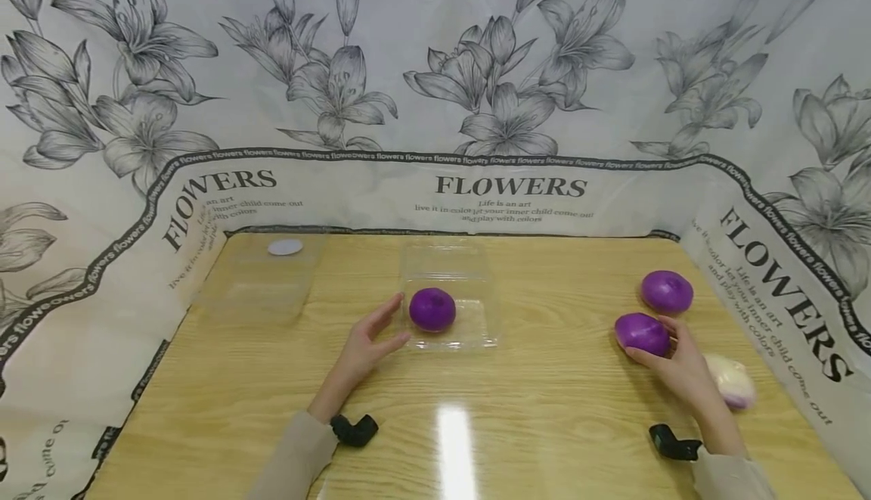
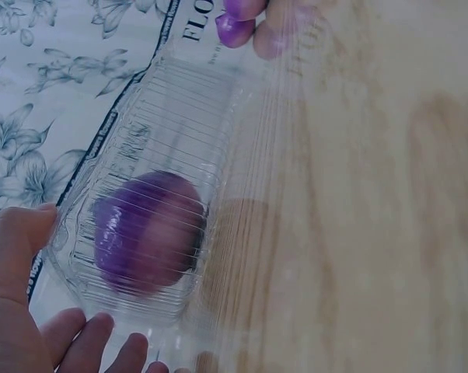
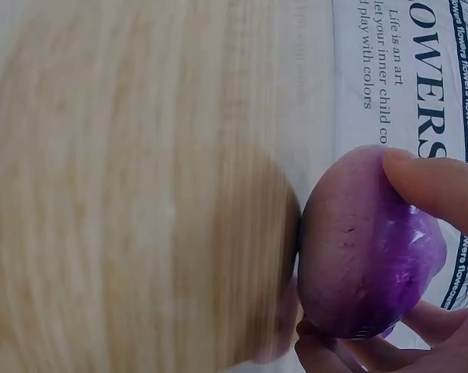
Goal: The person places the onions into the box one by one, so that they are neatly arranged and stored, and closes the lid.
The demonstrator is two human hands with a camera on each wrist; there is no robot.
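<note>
A clear plastic clamshell box lies with its lid back on the table. Inside it sits one purple onion, seen through the ribbed plastic in the left wrist view. My left hand is at the box's left edge, thumb and fingers spread apart and gripping nothing. On the right, my right hand holds a second purple onion between thumb and fingers; the right wrist view shows this onion close up, low over the table. Just behind it lies a third purple onion.
A cream and purple vegetable lies beside my right wrist. At the back left are clear plastic containers with a white oval label. A flower-printed cloth borders the wooden table at the back and sides.
</note>
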